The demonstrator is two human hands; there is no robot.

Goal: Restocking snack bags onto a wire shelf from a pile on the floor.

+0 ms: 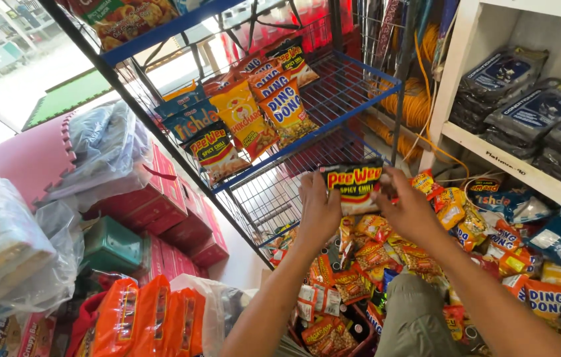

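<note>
Both hands holding one snack packet in front of the blue wire rack.

The left hand (318,208) pinches the left edge of the black-and-red snack packet (354,187); the right hand (407,211) pinches its right edge; both grips are closed on the packet, held upright in the air just before the lower shelf (274,198) of the wire rack (353,86); similar packets (241,125) stand in a row on the shelf above; a loose heap of packets (360,264) lies below the hands. To do this well, presumably keep the packet level, face outward; hold by the edges only, so the contents are not crushed.
</note>
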